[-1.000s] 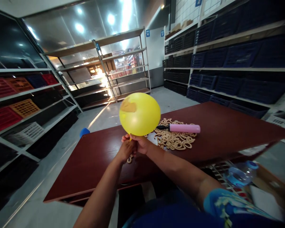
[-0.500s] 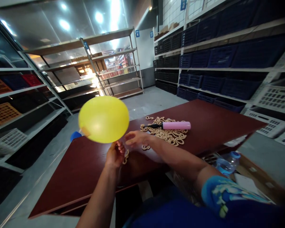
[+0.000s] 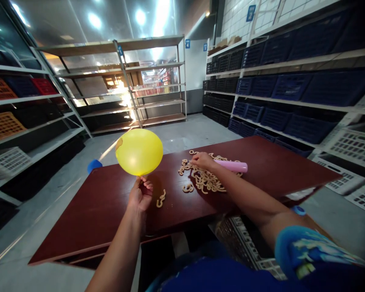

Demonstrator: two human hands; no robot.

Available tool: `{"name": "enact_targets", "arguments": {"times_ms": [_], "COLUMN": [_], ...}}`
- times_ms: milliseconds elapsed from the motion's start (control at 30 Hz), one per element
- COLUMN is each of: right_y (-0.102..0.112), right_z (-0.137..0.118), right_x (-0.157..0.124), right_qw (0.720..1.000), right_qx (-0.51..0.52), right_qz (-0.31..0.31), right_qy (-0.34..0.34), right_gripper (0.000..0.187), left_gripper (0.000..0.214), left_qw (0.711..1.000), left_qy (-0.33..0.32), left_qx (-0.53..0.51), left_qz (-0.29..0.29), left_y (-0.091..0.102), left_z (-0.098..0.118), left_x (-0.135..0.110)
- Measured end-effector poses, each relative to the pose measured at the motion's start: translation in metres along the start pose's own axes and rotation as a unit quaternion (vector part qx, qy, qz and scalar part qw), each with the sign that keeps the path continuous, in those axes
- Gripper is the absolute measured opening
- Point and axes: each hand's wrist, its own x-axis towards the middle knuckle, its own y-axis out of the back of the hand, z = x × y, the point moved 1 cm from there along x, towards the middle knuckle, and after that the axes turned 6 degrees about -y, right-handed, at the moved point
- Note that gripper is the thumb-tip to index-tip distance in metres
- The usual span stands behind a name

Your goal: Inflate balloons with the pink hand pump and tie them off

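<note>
A round, inflated yellow balloon (image 3: 140,152) stands upright above my left hand (image 3: 141,192), whose fingers pinch its neck. My right hand (image 3: 203,161) reaches across the table and is closed over the front end of a pink balloon pump (image 3: 232,166). The pump's black nozzle is hidden under that hand. Around and beneath the pump lies a heap of tan curly pieces (image 3: 209,180). One separate curly piece (image 3: 161,198) lies on the table to the right of my left hand.
The dark red table (image 3: 88,219) stretches before me. A blue balloon (image 3: 94,165) shows beyond its left edge. Shelves with dark blue crates (image 3: 258,85) line the right, and a metal rack (image 3: 152,101) stands at the back. A white crate (image 3: 334,162) is by the table's right end.
My right hand has moved from beside the balloon's neck over to the pump on the heap. My left hand and the yellow balloon have shifted slightly left. The view has turned a little.
</note>
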Motion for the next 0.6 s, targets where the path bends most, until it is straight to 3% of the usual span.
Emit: {"name": "enact_targets", "arguments": {"times_ms": [133, 267, 333, 500, 600], "right_y": [0.028, 0.042, 0.045, 0.052, 0.057], "right_z": [-0.018, -0.041, -0.047, -0.046, -0.041], "right_x": [0.015, 0.019, 0.019, 0.023, 0.024], "right_qw": [0.989, 0.926, 0.927, 0.975, 0.979], "right_qx": [0.14, 0.368, 0.369, 0.211, 0.19], "right_qz": [-0.033, -0.074, -0.065, -0.068, -0.067], "right_qy": [0.023, 0.027, 0.024, 0.003, 0.012], "right_gripper": [0.035, 0.029, 0.025, 0.017, 0.013], "left_gripper": [0.025, 0.023, 0.02, 0.018, 0.019], "left_qw": [1.0, 0.999, 0.999, 0.999, 0.999], "left_qy": [-0.018, -0.031, -0.044, -0.043, -0.032], "left_qx": [0.005, 0.007, 0.013, 0.02, 0.013], "left_qz": [0.0, -0.01, -0.003, -0.001, -0.011], "left_y": [-0.004, -0.008, -0.008, -0.005, -0.002], "left_z": [0.006, 0.009, 0.01, 0.015, 0.017], "left_x": [0.0, -0.001, -0.002, -0.005, -0.006]}}
